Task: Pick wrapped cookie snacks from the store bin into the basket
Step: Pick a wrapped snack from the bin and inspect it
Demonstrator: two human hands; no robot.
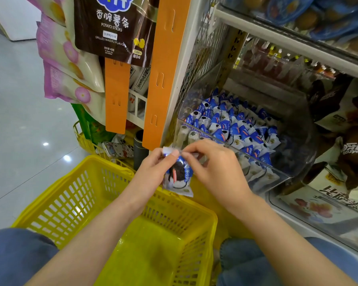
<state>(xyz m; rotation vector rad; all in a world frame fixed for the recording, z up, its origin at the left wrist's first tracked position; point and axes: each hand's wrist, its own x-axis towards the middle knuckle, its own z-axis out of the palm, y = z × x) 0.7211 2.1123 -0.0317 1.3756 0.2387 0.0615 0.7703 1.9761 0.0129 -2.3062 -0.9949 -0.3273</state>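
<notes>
**Shopper holds one wrapped cookie over a yellow basket**

A person crouched at a store shelf holds a single wrapped cookie snack (178, 179) just off the picture's centre toward 6 o'clock. Both hands pinch the packet's sealed top edge. The left hand (153, 169) grips it from 9 o'clock with thumb and curled fingers. The right hand (214, 169) nips it from 3 o'clock between thumb and forefinger, the other fingers loosely bent. The blue-and-white packet, printed with a dark cookie, hangs upright below the fingertips, in front of the far rim of the yellow basket (70, 200). Whether it touches that rim cannot be told.

The basket sits at 6 to 7 o'clock between the person's knees in blue denim (256, 263), its slatted walls and floor in view with no packet seen inside.

At 3 o'clock, on the shelf, a clear plastic bin (302, 141) holds a heap of matching snacks (232, 124). At 11 o'clock hangs a brown bag of potato sticks (114, 27), with pink-and-cream bags (66, 58) at 10 o'clock and orange strips (165, 69) toward 12. Glossy pale floor (19, 120) fills 9 o'clock.
</notes>
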